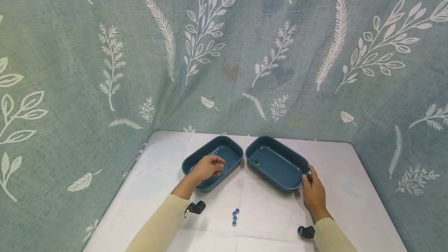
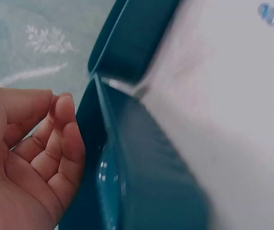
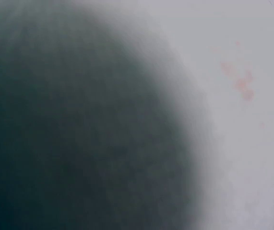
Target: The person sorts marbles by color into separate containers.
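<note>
In the head view my left hand (image 1: 209,167) hovers over the left dark-blue bin (image 1: 189,158), palm inward. Its fingers are loosely curled and the thumb comes close to the index fingertip; no marble shows between them in the left wrist view, where the hand (image 2: 36,148) is beside the bin wall (image 2: 151,163). My right hand (image 1: 315,191) holds the near right corner of the other dark-blue bin (image 1: 276,180), with thumb and fingers about its rim. Green marbles (image 1: 256,161) lie inside that bin. Several blue marbles (image 1: 234,218) sit in a short line on the cloth.
A white cloth (image 1: 262,217) covers the table. Grey-green leaf-patterned fabric (image 1: 231,100) hangs behind it and at both sides. The two bins stand angled, their far ends nearly touching. A large dark blur (image 3: 79,134) fills much of the right wrist view.
</note>
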Demonstrator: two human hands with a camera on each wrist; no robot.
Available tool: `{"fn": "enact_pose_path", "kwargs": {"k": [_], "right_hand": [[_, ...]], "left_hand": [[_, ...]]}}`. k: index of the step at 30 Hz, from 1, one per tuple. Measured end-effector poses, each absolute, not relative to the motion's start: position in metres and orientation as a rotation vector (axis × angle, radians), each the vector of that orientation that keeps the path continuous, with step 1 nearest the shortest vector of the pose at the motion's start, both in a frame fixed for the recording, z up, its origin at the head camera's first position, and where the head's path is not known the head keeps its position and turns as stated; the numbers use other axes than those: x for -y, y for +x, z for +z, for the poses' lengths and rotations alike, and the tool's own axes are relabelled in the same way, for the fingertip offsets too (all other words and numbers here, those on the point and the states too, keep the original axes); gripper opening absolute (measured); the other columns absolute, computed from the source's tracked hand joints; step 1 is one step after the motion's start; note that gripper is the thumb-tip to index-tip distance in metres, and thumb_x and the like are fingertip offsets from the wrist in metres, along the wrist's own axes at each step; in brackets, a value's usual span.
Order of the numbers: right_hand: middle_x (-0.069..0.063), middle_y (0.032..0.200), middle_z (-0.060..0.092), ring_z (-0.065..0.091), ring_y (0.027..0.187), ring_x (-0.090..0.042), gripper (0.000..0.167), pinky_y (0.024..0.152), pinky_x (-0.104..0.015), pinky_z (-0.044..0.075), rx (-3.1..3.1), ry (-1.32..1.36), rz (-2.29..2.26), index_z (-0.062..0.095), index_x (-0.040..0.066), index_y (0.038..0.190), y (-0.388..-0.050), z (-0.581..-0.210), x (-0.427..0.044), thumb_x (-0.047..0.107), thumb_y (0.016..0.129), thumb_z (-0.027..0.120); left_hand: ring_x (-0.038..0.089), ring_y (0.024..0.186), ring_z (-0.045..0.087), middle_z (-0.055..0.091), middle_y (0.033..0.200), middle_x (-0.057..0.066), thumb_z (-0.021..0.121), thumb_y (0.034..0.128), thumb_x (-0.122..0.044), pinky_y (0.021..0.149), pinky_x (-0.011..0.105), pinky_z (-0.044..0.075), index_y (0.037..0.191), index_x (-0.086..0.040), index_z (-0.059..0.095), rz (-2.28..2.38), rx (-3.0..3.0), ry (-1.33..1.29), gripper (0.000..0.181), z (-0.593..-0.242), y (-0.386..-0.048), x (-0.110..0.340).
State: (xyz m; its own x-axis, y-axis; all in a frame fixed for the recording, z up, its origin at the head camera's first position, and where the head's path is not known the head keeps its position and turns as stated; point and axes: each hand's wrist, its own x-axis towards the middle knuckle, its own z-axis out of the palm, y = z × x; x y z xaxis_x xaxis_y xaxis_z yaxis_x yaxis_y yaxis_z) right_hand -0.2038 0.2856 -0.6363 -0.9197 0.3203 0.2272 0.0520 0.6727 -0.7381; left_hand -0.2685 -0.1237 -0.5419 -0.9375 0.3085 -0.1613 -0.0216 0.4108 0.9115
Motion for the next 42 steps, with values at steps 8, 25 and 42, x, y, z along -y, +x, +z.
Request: {"fn": "enact_pose_path", "kwargs": {"k": [8,25,42], "right_hand": [[-0.027,0.128,0.055,0.048,0.122,-0.045,0.052,0.102,-0.061,0.031,2.55,-0.285,1.12,0.03,0.02,0.153,-0.202,-0.636,-0.287,0.039,0.105,0.039],[-0.027,0.128,0.054,0.048,0.121,-0.045,0.052,0.102,-0.062,0.031,2.556,-0.316,1.12,0.028,0.021,0.154,-0.205,-0.638,-0.29,0.037,0.105,0.039],[-0.027,0.13,0.053,0.046,0.123,-0.046,0.053,0.103,-0.062,0.03,2.58,-0.325,1.122,0.025,0.022,0.155,-0.205,-0.639,-0.287,0.038,0.105,0.037]], "left_hand": [[0.018,0.07,0.063,0.069,0.092,0.014,0.062,0.0956,-0.009,0.067,0.039,0.054,0.112,0.001,0.066,1.56,-2.339,0.29,0.02,-0.551,-0.24,0.108],[0.018,0.064,0.062,0.069,0.082,0.008,0.063,0.094,-0.008,0.062,0.031,0.053,0.109,0.003,0.067,1.556,-2.277,0.29,0.019,-0.566,-0.202,0.089],[0.012,0.051,0.053,0.064,0.07,0.002,0.065,0.0931,-0.012,0.047,0.025,0.043,0.096,-0.01,0.07,1.358,-2.383,0.362,0.006,-0.6,-0.179,0.083]]}}
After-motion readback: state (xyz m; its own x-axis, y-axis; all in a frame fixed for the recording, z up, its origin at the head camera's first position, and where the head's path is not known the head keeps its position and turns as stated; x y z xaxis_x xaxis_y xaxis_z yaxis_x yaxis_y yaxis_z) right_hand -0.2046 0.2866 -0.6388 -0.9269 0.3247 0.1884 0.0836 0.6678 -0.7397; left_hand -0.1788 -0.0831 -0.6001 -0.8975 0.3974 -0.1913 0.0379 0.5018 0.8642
